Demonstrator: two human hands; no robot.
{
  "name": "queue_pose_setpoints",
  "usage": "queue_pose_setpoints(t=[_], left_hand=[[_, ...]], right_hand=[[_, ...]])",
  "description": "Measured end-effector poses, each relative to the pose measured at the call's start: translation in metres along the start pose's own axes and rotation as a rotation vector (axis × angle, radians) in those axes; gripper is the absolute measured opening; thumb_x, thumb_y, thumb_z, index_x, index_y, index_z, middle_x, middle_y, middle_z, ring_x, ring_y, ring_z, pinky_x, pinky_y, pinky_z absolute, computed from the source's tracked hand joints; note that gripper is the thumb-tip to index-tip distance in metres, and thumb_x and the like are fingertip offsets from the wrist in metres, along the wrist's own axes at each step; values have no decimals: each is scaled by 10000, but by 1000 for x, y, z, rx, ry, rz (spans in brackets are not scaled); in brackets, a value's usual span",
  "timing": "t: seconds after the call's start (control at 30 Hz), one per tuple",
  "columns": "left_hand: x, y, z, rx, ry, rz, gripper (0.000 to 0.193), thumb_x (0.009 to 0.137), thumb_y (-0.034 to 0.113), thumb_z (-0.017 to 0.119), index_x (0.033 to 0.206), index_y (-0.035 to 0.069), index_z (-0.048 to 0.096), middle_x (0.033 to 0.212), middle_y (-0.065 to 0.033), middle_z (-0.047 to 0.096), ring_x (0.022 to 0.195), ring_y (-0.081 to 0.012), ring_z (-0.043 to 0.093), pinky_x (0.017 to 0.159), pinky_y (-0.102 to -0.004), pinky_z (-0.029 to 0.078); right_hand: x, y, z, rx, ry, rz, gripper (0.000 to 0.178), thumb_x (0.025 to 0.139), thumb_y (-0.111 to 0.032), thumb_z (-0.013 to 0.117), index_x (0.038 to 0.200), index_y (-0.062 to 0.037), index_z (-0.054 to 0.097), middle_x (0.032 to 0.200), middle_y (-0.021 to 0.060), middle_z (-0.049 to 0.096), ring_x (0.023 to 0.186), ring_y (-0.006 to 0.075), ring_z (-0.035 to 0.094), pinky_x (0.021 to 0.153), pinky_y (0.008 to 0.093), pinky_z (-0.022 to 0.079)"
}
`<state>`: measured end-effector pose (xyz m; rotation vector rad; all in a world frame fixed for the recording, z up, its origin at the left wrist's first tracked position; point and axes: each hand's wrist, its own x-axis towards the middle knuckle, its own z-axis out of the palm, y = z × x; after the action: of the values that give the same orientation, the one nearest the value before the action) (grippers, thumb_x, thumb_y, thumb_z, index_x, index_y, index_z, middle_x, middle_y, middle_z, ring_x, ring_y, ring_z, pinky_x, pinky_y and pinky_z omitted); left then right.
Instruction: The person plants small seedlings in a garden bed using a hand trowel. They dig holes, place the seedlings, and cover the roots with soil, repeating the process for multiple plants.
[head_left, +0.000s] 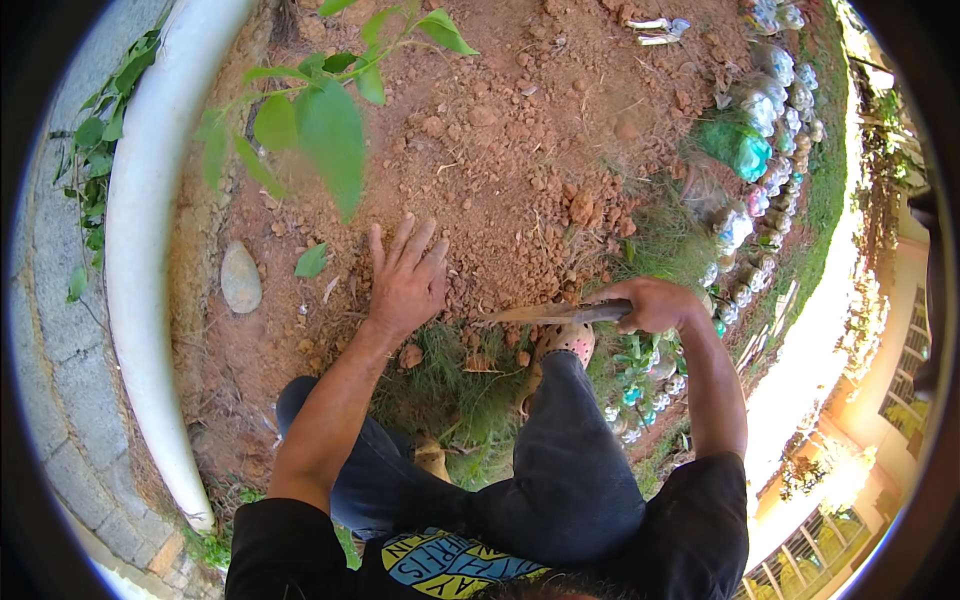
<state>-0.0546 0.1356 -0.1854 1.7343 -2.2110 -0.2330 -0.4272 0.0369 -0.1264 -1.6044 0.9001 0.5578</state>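
My right hand (655,304) is wrapped around the dark handle of a knife-like tool (535,314), whose long blade is coated in brown dirt. Its blade points left, just over the soil and grass in front of my foot. Bare and spread, my left hand (408,280) rests palm down on loose reddish soil (480,150), with nothing in its fingers. A patch of fine green grass (440,385) grows between my arms, close to the blade. The tan clog (566,343) on one foot is right beneath the tool.
A white pipe (140,230) curves along the left beside a grey block wall (85,390). Leafy branches (330,130) hang over the soil near the top. An oval stone (241,277) lies left of my hand. Stuffed plastic bottles (735,228) form a border on the right.
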Motion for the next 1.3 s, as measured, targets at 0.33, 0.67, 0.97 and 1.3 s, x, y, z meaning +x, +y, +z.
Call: queue_pose_setpoints(t=[0.33,0.67,0.97,1.3], left_hand=[[4,26,1,-142,55,0,302,882,113,635,1177,88,697,1317,-127,600,1326,-329,490,1178,-621,163],[0,15,-3,-107,174,-57,320,875,80,626,1189,82,689,1299,-151,601,1291,-340,516,1165,-603,209],[14,27,12,-127,139,5,309,870,99,644,1174,68,687,1283,-155,602,1271,-347,525,1160,-561,251],[100,1,2,-38,420,-241,571,876,196,699,1399,84,500,1415,-161,502,1311,-355,472,1133,-535,306]], right_hand=[[64,-12,-97,-7,241,-125,440,642,-47,728,1072,-130,765,802,12,731,653,150,629,627,348,514],[37,-21,-100,145,305,-179,510,596,-22,709,1097,-97,770,785,14,726,558,103,545,558,300,461],[71,-6,-137,-37,404,-176,520,565,-30,716,1079,-91,769,808,29,733,620,123,593,590,305,486],[13,-29,-113,-61,601,-94,505,605,-28,708,1094,-137,770,714,23,710,609,132,611,597,308,490]])
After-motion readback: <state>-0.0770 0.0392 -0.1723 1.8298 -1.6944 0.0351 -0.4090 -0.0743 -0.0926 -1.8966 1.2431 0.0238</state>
